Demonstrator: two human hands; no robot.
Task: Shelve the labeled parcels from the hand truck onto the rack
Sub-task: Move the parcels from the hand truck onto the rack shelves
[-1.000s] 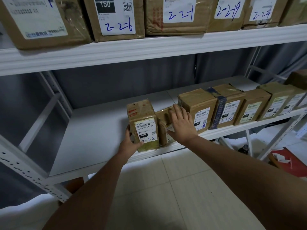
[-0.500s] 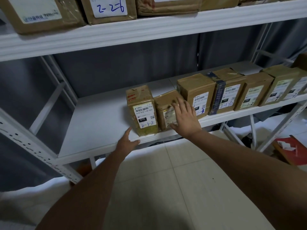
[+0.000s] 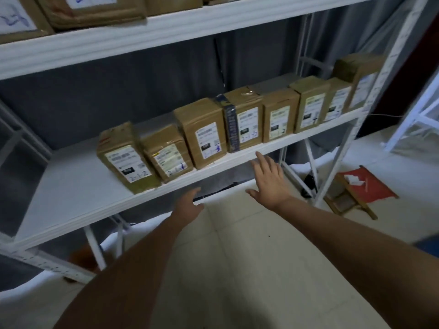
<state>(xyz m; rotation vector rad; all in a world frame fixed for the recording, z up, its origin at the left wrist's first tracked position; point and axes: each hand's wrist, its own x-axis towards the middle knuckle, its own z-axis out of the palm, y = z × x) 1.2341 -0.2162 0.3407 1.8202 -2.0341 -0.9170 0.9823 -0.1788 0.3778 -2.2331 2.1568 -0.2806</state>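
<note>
Parcels (image 3: 206,132) are standing in a row along the front of the rack's middle shelf (image 3: 71,193). Left hand (image 3: 188,205) and right hand (image 3: 269,180) are hovering below its edge, fingers spread, holding nothing.

A parcel storeroom or small courier depot. A white metal rack (image 3: 166,29) with perforated posts carries taped cardboard parcels (image 3: 204,131), standing in a row along the front edge of its lower shelf (image 3: 71,193), each with a printed shipping label and a handwritten code such as 2-1-2. A grey curtain (image 3: 142,91) hangs behind, above a pale tiled floor (image 3: 237,245).
</note>
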